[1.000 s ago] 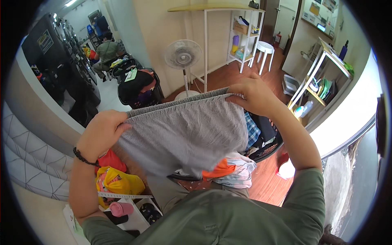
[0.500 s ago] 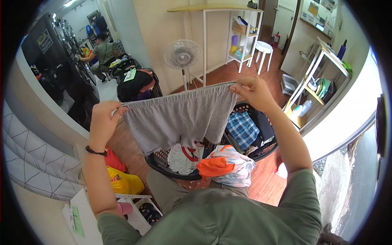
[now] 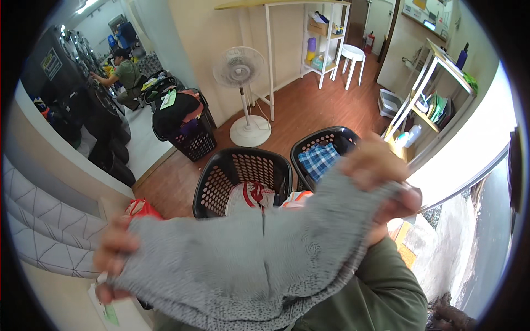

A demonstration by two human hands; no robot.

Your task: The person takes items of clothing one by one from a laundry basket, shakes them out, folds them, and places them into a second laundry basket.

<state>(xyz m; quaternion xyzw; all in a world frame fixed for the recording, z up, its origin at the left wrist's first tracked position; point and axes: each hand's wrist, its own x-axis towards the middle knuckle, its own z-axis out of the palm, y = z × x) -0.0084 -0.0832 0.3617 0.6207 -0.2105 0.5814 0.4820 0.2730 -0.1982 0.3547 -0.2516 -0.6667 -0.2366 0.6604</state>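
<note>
A pair of grey shorts (image 3: 232, 259) is stretched between my two hands, close in front of me and blurred by motion. My left hand (image 3: 115, 248) grips its left end, and my right hand (image 3: 378, 171) grips the right end, held higher. The cloth sags between them and hides my lap. Behind it, a black laundry basket (image 3: 212, 171) holds a white garment with red trim (image 3: 251, 196). Right of that, a second black basket (image 3: 317, 135) contains blue plaid cloth (image 3: 318, 160). A strip of white and orange cloth (image 3: 297, 199) shows above the shorts.
A white pedestal fan (image 3: 240, 69) stands beyond the baskets. A fuller basket (image 3: 190, 132) is by the doorway. A white stool (image 3: 352, 54) and shelves (image 3: 428, 105) are to the right. Another person (image 3: 127, 77) crouches near dark machines at far left.
The shorts have come down and nearer to me, swung from hanging by the waistband to a sagging spread. Both hands moved with them, the right one outward. The baskets are more exposed.
</note>
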